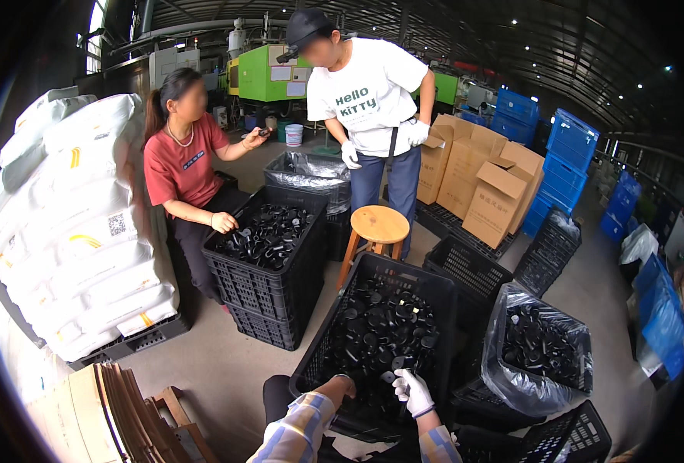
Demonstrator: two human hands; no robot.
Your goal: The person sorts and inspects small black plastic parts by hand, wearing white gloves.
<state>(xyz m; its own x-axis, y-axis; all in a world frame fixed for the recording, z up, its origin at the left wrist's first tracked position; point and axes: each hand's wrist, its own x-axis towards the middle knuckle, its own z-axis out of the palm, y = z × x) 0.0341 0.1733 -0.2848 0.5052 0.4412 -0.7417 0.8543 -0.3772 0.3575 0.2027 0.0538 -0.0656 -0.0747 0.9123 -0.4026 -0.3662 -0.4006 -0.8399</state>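
Note:
In front of me stands a black plastic crate point(305, 369) heaped with small black plastic parts point(384, 328), many with round disc ends. My left hand point(346, 385) reaches over its near left side, low among the parts; its fingers are mostly hidden. My right hand point(413, 392), in a white glove, is over the near part of the heap with curled fingers. At its fingertips is one black plastic part point(389, 377) with a greyish disc face. A few tiny yellow-green bits lie on the heap.
Right of my crate, a plastic-lined crate point(581, 370) holds more black parts. A wooden stool point(380, 224) stands beyond. Left, a seated person point(184, 154) works at stacked crates point(265, 297); another person point(373, 92) in white gloves stands. White sacks point(79, 231), flattened cardboard point(99, 417) and cartons point(484, 201) surround.

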